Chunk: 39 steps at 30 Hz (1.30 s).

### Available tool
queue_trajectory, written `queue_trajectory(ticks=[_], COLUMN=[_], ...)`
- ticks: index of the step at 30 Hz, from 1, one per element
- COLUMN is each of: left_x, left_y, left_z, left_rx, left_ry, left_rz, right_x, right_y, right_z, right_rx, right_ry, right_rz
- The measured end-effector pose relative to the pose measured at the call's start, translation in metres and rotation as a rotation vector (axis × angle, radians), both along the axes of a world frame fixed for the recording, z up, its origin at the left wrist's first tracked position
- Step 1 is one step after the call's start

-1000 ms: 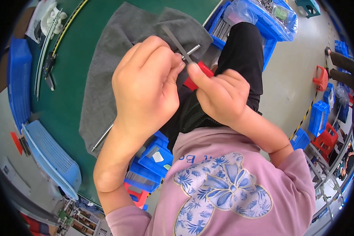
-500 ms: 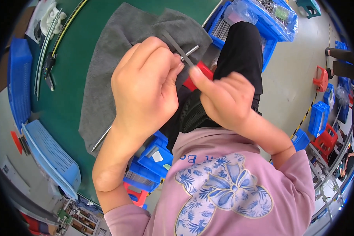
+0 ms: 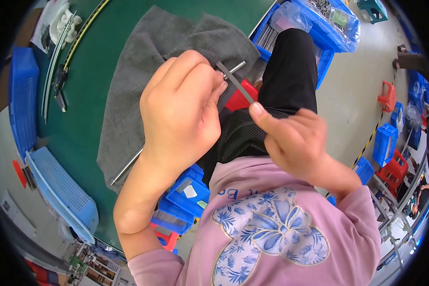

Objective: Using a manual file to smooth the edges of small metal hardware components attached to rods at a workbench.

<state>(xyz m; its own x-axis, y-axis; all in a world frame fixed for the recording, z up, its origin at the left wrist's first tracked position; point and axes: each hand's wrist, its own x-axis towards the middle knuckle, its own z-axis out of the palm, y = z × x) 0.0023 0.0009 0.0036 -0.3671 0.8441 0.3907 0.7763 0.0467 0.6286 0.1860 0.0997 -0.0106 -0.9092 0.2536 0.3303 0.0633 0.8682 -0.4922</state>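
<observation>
Holding the rod [image 3: 237, 68] in the closed left hand [image 3: 180, 107], with its tip jutting out over the grey cloth [image 3: 126, 90]. Gripping the strip [image 3: 238, 86] by one end in the right hand [image 3: 296, 140], under the thumb. Crossing the rod with it, seemingly in contact, though hard to tell.

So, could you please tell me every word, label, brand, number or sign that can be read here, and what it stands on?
Pink shirt: blue letters on the front, only partly visible; left uncopied.
Yellow strip: black marks, too small to read.
White slip on a blue bin: any writing is too small to read.
Metal rod and flat grey strip: no text shows.
</observation>
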Motion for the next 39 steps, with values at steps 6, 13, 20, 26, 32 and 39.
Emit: queue_trajectory(ticks=[6,13,20,26,32,39], left_x=[-0.001,0.0,-0.003,-0.001,0.0,0.0], left_y=[0.001,-0.002,-0.002,-0.002,0.0,-0.001], left_z=[0.0,0.001,0.003,0.003,0.003,0.003], left_rx=[-0.008,-0.016,-0.038,-0.027,-0.02,-0.011], left_ry=[0.021,0.04,0.063,0.031,0.015,0.016], left_rz=[0.009,0.007,-0.049,-0.004,-0.004,-0.003], right_x=[-0.03,0.051,0.032,0.023,0.016,0.01], right_y=[0.0,-0.005,-0.003,-0.004,-0.005,-0.008], right_z=[-0.014,-0.03,-0.029,-0.021,-0.019,-0.015], right_rx=[0.046,0.111,-0.105,-0.126,-0.088,-0.017], right_ry=[0.174,0.143,0.235,0.16,0.159,0.198], right_rz=[-0.052,-0.033,-0.077,-0.028,-0.008,-0.056])
